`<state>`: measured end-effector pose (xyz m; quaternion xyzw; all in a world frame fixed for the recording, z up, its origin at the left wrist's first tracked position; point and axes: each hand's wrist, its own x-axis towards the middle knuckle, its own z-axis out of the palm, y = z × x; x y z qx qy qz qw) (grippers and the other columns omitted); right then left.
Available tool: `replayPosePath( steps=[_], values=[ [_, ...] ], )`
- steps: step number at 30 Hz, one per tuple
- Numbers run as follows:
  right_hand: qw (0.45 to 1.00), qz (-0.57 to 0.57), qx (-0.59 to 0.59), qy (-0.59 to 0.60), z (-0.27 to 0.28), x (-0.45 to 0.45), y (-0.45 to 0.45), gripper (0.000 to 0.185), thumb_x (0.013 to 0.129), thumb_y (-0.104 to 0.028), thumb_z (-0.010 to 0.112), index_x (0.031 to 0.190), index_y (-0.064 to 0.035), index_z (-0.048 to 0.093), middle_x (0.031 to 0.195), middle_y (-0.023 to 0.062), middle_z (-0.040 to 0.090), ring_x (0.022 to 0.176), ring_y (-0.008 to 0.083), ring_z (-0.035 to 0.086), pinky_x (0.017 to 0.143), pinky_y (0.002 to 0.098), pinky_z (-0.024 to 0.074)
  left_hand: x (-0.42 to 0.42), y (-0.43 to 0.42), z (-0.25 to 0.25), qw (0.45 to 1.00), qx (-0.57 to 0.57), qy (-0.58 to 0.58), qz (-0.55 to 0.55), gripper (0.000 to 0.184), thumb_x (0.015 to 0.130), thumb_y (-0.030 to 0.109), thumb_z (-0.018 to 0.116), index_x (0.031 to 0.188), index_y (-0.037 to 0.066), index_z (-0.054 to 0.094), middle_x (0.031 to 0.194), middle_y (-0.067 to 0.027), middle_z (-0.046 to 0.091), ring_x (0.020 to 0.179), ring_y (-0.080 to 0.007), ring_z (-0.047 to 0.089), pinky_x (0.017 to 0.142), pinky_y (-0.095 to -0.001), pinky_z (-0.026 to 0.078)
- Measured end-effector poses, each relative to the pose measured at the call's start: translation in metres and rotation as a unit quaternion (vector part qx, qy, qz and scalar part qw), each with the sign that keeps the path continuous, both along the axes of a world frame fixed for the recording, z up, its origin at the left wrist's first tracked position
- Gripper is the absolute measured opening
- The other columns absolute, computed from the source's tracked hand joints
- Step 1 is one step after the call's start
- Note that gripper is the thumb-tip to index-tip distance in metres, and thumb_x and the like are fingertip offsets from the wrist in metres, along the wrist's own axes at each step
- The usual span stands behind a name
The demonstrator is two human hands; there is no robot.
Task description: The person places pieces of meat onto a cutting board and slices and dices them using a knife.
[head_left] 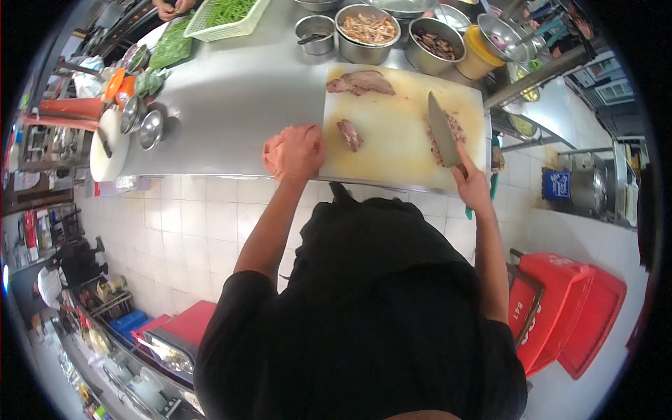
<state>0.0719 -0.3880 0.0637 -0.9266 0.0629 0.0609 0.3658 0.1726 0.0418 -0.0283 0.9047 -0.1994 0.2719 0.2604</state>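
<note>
My right hand [473, 185] grips the handle of a kitchen knife [440, 128]. Its broad blade points away from me and lies over a strip of finely chopped meat [457, 128] at the right of a worn cutting board [392, 157]. Curled into a fist, my left hand [294, 152] rests on the steel counter [231, 133] just left of the board; whatever may be inside it is hidden. A small piece of meat [349, 135] lies on the board nearest that hand. Farther back on the board is a larger slab of meat [360, 82].
Behind the board stand metal pots of sliced food [367, 31] and dark pieces [435, 45], plus a yellow tub [479, 56]. A basket of green beans [227, 15] sits farther left, near another person's hands [173, 10]. Steel bowls [150, 130] and a white round board [110, 145] are at left.
</note>
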Motion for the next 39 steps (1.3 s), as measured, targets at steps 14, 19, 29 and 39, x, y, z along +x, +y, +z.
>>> replayPosePath(
  steps=[14, 19, 29, 39],
  values=[
    [0.998, 0.038, 0.054, 0.024, -0.067, -0.042, 0.008, 0.078, 0.098, -0.006, 0.066, 0.167, -0.0115, 0.029, 0.102, 0.0358, 0.072, 0.096, 0.0542, 0.071, 0.081, 0.0593, 0.0563, 0.027, -0.052, -0.007, 0.981, -0.026, 0.097, -0.165, 0.023, 0.083, 0.006, 0.073, 0.105, 0.014, 0.074, 0.113, -0.0065, 0.068, 0.107, -0.0332, 0.067, 0.090, -0.0438, 0.057],
    [0.995, 0.054, 0.080, -0.013, -0.078, -0.044, -0.001, 0.080, 0.097, -0.005, 0.066, 0.167, -0.0117, 0.029, 0.100, 0.0363, 0.072, 0.096, 0.0538, 0.071, 0.081, 0.0579, 0.0570, 0.021, -0.045, -0.002, 0.973, 0.040, 0.172, -0.152, 0.020, 0.084, 0.008, 0.074, 0.103, 0.011, 0.072, 0.108, -0.0090, 0.066, 0.107, -0.0337, 0.066, 0.090, -0.0458, 0.055],
    [0.995, 0.073, 0.064, 0.019, -0.059, -0.036, -0.004, 0.077, 0.096, -0.005, 0.067, 0.166, -0.0120, 0.035, 0.103, 0.0364, 0.070, 0.097, 0.0544, 0.069, 0.082, 0.0568, 0.0556, -0.022, -0.028, 0.008, 0.974, 0.089, 0.151, -0.144, 0.017, 0.088, 0.020, 0.071, 0.103, 0.012, 0.073, 0.107, -0.0099, 0.069, 0.106, -0.0346, 0.065, 0.095, -0.0505, 0.052],
    [0.994, 0.102, 0.048, 0.012, -0.063, -0.041, 0.003, 0.078, 0.100, -0.008, 0.068, 0.168, -0.0182, 0.031, 0.115, 0.0316, 0.073, 0.112, 0.0503, 0.070, 0.091, 0.0530, 0.0572, 0.035, -0.045, -0.005, 0.971, 0.029, 0.209, -0.117, 0.038, 0.086, 0.012, 0.076, 0.124, 0.012, 0.072, 0.126, -0.0119, 0.068, 0.123, -0.0363, 0.062, 0.102, -0.0458, 0.055]
  ],
)
